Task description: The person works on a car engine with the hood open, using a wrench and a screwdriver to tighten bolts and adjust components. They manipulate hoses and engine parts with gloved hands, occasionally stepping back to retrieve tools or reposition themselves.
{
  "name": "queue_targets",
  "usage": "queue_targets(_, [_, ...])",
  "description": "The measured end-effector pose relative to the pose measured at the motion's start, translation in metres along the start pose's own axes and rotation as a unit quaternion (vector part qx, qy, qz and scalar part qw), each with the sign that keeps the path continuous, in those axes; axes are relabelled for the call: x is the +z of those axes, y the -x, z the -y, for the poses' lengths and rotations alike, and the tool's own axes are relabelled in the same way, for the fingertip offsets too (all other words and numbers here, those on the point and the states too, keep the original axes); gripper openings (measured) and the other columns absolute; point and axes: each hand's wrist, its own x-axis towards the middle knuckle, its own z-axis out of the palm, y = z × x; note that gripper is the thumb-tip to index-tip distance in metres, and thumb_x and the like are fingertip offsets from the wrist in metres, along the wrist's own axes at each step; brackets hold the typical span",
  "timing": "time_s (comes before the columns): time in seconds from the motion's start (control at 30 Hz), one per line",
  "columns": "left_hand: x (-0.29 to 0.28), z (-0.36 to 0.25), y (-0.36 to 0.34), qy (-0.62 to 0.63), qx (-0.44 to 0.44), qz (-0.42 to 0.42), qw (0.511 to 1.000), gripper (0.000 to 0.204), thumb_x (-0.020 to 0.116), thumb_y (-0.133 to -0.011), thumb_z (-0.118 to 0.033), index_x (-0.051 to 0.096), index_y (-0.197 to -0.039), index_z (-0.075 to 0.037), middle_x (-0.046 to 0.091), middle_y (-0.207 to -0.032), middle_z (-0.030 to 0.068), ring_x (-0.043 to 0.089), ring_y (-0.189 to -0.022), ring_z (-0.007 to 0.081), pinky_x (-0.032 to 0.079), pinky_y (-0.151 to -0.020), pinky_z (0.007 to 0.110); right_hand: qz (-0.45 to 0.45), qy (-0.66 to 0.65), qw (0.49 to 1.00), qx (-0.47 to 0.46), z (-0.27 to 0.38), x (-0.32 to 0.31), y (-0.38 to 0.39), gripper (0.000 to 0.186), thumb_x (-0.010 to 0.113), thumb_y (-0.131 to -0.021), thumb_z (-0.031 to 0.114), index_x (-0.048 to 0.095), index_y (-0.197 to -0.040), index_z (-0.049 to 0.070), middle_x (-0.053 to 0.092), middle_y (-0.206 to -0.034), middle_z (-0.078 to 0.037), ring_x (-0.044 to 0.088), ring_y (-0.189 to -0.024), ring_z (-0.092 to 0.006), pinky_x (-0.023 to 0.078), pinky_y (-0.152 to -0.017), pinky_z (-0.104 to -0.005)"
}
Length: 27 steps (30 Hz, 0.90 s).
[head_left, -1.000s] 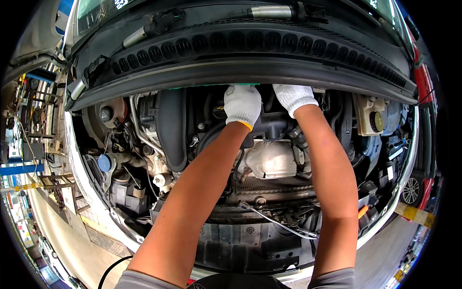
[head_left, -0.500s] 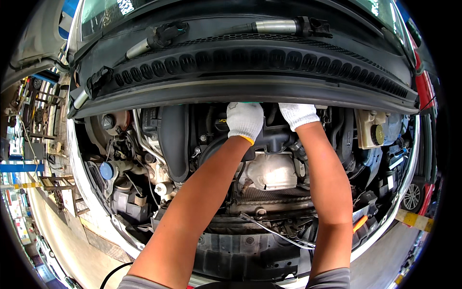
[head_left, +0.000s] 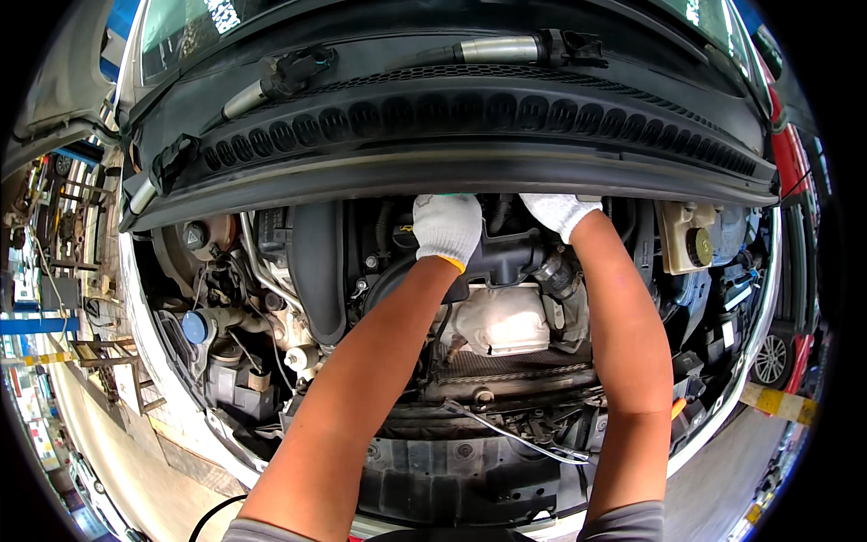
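Two white-gloved hands reached deep into a car's engine bay, at the rear just under the black cowl panel (head_left: 452, 172). The left hand (head_left: 446, 228) lay over the top of the black intake duct (head_left: 506, 257), fingers curled down behind it; whether they gripped anything could not be seen. The right hand (head_left: 558, 213) had its fingertips hidden under the cowl. A silver heat shield (head_left: 501, 321) sat just below.

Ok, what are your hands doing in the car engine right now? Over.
Left hand in a white glove, on the black engine part. Right hand reaching behind it, under the black cowl panel. Fingers hidden; grip unclear.
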Motion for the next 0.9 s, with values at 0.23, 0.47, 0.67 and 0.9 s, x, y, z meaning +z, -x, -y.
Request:
queue_targets(0.23, [0.0, -0.002, -0.004, 0.032, 0.068, -0.033, 0.997, 0.024, 0.063, -0.097, -0.027, 0.073, -0.093, -0.005, 0.072, -0.086, 0.0203, 0.071, -0.081, 0.045, 0.061, -0.072, 0.052, -0.181, 0.023, 0.978, -0.106, -0.04, 0.065, -0.018, 0.033, 0.057, -0.101, 0.038, 0.073, -0.113, 0.011, 0.074, -0.115, -0.012, 0.068, -0.108, -0.0354, 0.053, -0.094, -0.0506])
queue_targets(0.47, [0.0, 0.002, -0.004, 0.063, 0.021, -0.054, 0.996, 0.026, 0.062, -0.098, -0.026, 0.073, -0.091, -0.004, 0.072, -0.084, 0.0206, 0.072, -0.081, 0.0444, 0.062, -0.07, 0.05, -0.299, 0.014, 0.951, -0.07, -0.01, 0.08, -0.027, 0.028, 0.061, -0.099, 0.031, 0.074, -0.111, 0.008, 0.073, -0.113, -0.014, 0.067, -0.106, -0.0361, 0.053, -0.093, -0.0506])
queue_targets(0.67, [-0.003, -0.002, -0.003, 0.062, 0.016, -0.004, 0.998, 0.029, 0.062, -0.097, -0.027, 0.072, -0.09, -0.001, 0.072, -0.084, 0.0217, 0.073, -0.081, 0.0431, 0.063, -0.07, 0.051, -0.339, 0.063, 0.936, -0.07, -0.012, 0.088, -0.028, 0.026, 0.062, -0.099, 0.031, 0.074, -0.104, 0.009, 0.074, -0.102, -0.012, 0.069, -0.096, -0.0337, 0.054, -0.084, -0.0486])
queue_targets(0.9, [0.002, -0.002, -0.001, 0.055, 0.023, -0.075, 0.995, 0.021, 0.065, -0.089, -0.022, 0.07, -0.08, -0.004, 0.071, -0.077, 0.0192, 0.072, -0.074, 0.0394, 0.061, -0.066, 0.048, -0.264, 0.013, 0.964, -0.023, -0.004, 0.081, -0.033, 0.028, 0.06, -0.1, 0.032, 0.075, -0.103, 0.008, 0.075, -0.103, -0.014, 0.07, -0.096, -0.0377, 0.055, -0.085, -0.05])
